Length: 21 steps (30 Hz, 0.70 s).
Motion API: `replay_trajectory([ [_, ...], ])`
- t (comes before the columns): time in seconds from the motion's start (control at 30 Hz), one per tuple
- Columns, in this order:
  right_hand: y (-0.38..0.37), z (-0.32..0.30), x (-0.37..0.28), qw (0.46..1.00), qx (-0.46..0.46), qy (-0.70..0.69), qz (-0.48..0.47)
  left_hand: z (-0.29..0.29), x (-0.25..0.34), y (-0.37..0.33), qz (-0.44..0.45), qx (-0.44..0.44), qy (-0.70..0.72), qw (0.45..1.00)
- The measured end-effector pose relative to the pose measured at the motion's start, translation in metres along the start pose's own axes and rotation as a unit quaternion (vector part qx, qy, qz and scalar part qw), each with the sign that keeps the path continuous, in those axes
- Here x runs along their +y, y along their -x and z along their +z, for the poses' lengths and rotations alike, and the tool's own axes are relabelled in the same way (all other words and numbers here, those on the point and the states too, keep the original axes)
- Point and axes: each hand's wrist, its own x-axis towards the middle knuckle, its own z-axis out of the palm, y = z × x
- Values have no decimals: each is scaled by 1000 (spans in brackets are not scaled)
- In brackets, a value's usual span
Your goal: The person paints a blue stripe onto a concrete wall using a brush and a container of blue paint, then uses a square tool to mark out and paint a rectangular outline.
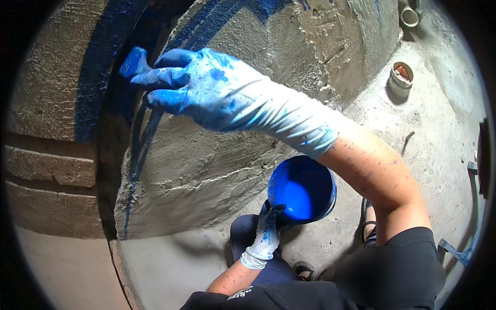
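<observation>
My right hand [199, 85], in a white glove smeared with blue, reaches to the upper left, in front of a dark groove in the rough wall. It is closed on what looks like a paintbrush [135, 63], coated in blue; only one end shows beyond my fingers, the rest is hidden. Lower down, my left hand [267, 235], also gloved, grips the near left rim of a bucket [330, 194], with its dark-stained thumb over the edge. Bright blue paint [294, 199] lies inside the tilted bucket. Blue bands [98, 77] and drips mark the wall on both sides of the groove.
A rough rendered wall [206, 155] with a raised edge stands ahead. On the concrete floor at the right are a small tub [401, 77] with reddish contents and a pale cup-like container [409, 17]. A blue-stained metal frame [457, 253] stands at the far right.
</observation>
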Motion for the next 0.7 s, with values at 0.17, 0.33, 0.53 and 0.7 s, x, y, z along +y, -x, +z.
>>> replay_trajectory([
  [0.17,14,-10,-7,891,269,-324,170,14,13,6,-48,-18,27,998],
  [0.33,-9,1,-12,741,421,-458,252,-35,-23,-7,148,-134,-180,963],
  [0.53,-20,24,-21,608,442,-586,303,-5,-1,10,133,-91,-130,978],
  [0.7,-18,20,-21,645,507,-493,290,-33,-11,5,310,-83,-482,815],
])
